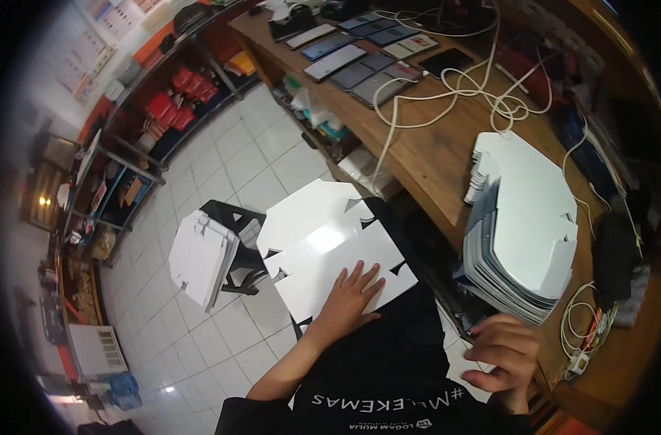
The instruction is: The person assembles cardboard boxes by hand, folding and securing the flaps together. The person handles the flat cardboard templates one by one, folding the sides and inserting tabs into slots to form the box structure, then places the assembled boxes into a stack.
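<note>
The left hand (348, 293) lies flat, fingers spread, pressing a white die-cut box blank (330, 246) on the lap, just left of the wooden worktop (424, 156). The right hand (501, 355), loosely curled and holding nothing visible, hovers below the stack of blanks (522, 232) at the worktop's edge. This looks like folding; creasing the flaps would need both hands.
</note>
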